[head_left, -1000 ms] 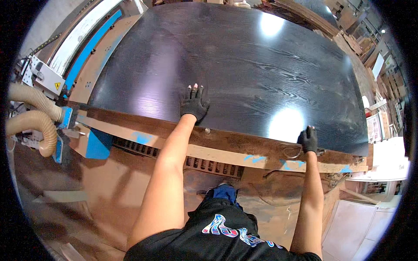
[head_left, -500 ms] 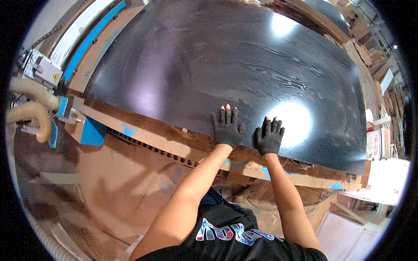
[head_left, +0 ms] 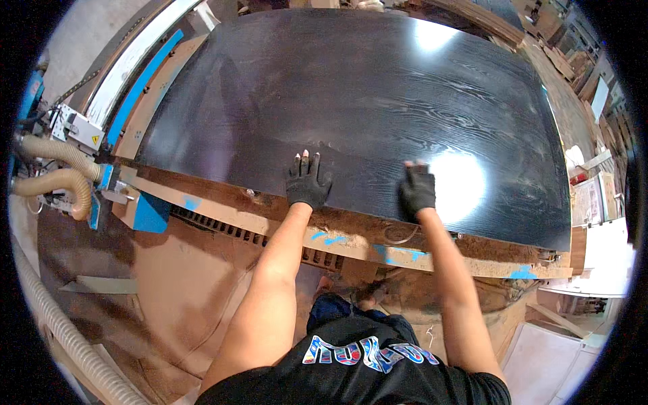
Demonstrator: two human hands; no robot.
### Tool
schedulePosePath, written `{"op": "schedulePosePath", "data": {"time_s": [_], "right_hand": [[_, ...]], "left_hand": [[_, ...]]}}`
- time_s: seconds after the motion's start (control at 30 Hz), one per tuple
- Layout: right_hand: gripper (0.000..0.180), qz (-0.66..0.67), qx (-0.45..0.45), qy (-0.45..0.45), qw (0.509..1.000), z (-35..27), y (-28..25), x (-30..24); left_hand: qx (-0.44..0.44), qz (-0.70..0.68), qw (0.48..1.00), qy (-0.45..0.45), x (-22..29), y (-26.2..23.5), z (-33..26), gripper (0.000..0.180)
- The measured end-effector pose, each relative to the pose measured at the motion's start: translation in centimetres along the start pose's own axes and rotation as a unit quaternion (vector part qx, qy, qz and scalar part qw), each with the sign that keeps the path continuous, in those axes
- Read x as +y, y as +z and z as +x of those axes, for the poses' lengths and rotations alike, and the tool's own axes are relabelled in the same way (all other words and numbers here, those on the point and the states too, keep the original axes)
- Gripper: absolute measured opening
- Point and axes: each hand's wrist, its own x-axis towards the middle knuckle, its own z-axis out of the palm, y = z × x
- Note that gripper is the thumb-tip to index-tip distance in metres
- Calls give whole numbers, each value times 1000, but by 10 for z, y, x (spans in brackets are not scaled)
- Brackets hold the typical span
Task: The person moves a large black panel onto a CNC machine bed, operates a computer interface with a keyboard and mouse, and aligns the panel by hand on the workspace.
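A large dark board point(head_left: 337, 88) with a glossy wood-grain surface lies flat on the machine bed in front of me. My left hand point(head_left: 308, 183), in a black glove with bare fingertips, rests palm down near the board's front edge, its fingers spread. To its right, my right hand point(head_left: 417, 190), gloved the same way, lies on the board beside a bright light reflection. Its fingers stretch away from me and are slightly blurred. Neither hand holds anything.
The dusty bed edge point(head_left: 283, 231) with blue patches runs along the board's front. On the left stand a machine head point(head_left: 77, 129), beige ribbed hoses point(head_left: 61, 148) and a blue rail point(head_left: 145, 88). Stacked boards point(head_left: 472, 19) lie behind; a white surface point(head_left: 604, 260) is at right.
My left hand has slid left and slightly away from me along the board. My right hand has shifted a little forward, so the hands are farther apart. The view has moved slightly.
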Motion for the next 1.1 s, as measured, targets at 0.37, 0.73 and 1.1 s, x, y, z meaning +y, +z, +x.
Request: {"op": "schedulePosePath", "data": {"time_s": [0.37,0.73,1.1], "right_hand": [[53,-239,-32,269,932,-109,-120,202],[50,-233,25,257,937,-112,-110,233],[73,-212,-199,289,912,-67,-89,73]], "left_hand": [[17,-8,999,-29,10,-13,-1,72],[-17,-10,999,-33,17,-28,1,68],[-72,-23,996,-48,18,-17,7,74]]}}
